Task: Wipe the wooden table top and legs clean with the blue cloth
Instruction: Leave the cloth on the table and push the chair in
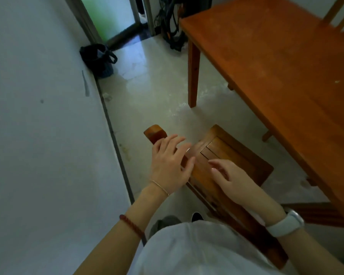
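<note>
While no blue cloth is being shown anywhere in view, wiping is judged not started: the table (276, 62) top is being left with specks on it, and its leg (193, 76) is not being touched. Both hands are being held over a chair (222, 161) beside the table, the left hand (170, 167) with fingers spread and relaxed by the chair back, the right hand (229, 175) loosely extended above the seat, nothing being grasped. Top and legs are all being counted as remaining.

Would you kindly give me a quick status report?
Left hand and right hand open over wooden chair. No blue cloth in view. Wooden table untouched, chair beside it.
</note>
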A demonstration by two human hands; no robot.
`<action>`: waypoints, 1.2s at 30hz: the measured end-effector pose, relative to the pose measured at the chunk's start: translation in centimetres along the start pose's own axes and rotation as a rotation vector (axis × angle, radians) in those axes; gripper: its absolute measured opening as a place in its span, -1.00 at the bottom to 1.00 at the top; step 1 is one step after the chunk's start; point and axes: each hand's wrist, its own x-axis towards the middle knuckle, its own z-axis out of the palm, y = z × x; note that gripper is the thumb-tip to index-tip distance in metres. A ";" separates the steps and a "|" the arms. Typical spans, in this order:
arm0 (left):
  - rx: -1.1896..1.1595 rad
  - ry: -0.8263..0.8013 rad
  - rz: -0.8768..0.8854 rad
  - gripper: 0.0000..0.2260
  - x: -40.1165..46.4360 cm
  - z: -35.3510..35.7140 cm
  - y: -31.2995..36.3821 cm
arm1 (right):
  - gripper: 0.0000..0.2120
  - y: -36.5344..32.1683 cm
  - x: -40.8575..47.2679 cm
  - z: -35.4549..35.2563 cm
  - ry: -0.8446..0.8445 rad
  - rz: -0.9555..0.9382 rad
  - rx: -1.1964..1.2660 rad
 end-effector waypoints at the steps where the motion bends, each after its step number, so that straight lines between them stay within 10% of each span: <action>1: -0.021 -0.036 0.037 -0.74 0.6 0.2 -0.2 | -0.66 0.1 0.1 0.1 0.007 0.033 -0.022; 9: -0.136 -0.317 0.448 -0.68 4.8 1.4 -4.4 | -0.66 -1.9 -0.3 0.4 0.253 0.241 -0.090; 21: -0.219 -0.294 0.905 -0.55 6.2 2.0 -6.5 | -0.45 -4.7 -3.0 8.3 0.698 0.540 -0.589; 36: -0.174 -0.173 1.108 -0.46 17.6 4.8 -10.6 | -0.54 -4.6 7.0 7.1 1.021 0.329 -0.740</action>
